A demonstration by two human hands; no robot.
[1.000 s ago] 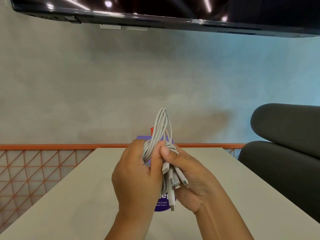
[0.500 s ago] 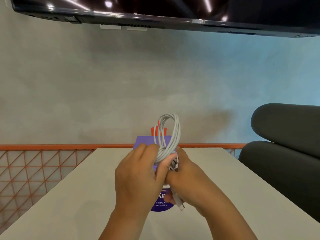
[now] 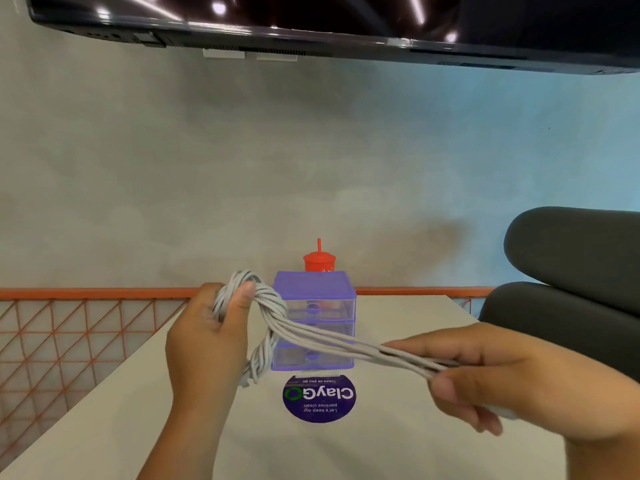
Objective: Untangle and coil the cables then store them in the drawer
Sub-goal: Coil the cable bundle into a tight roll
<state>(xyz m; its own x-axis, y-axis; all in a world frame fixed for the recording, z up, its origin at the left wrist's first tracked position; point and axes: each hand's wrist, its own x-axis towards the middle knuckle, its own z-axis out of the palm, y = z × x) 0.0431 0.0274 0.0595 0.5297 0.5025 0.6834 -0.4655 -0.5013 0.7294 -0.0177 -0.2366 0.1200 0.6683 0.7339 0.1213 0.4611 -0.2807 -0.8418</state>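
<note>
A bundle of grey-white cables [image 3: 311, 339] stretches between both hands above the table. My left hand [image 3: 207, 337] grips the looped, twisted end at the left, thumb pressed on the loop. My right hand [image 3: 485, 372] pinches the straight strands at the right and holds them taut. A short twisted tail hangs below the left hand. Behind the cables stands a small purple drawer unit [image 3: 313, 289] with clear drawers, all closed.
A red cup with a straw [image 3: 319, 261] stands behind the drawer unit. A round purple sticker [image 3: 319, 398] lies on the pale table [image 3: 346, 452]. An orange mesh railing [image 3: 69, 327] runs at the left, a dark chair [image 3: 571, 265] at the right, a screen overhead.
The hands have moved apart: the right hand pulled the strands out to the right, the left hand shifted left with the loop. The drawer unit is now uncovered.
</note>
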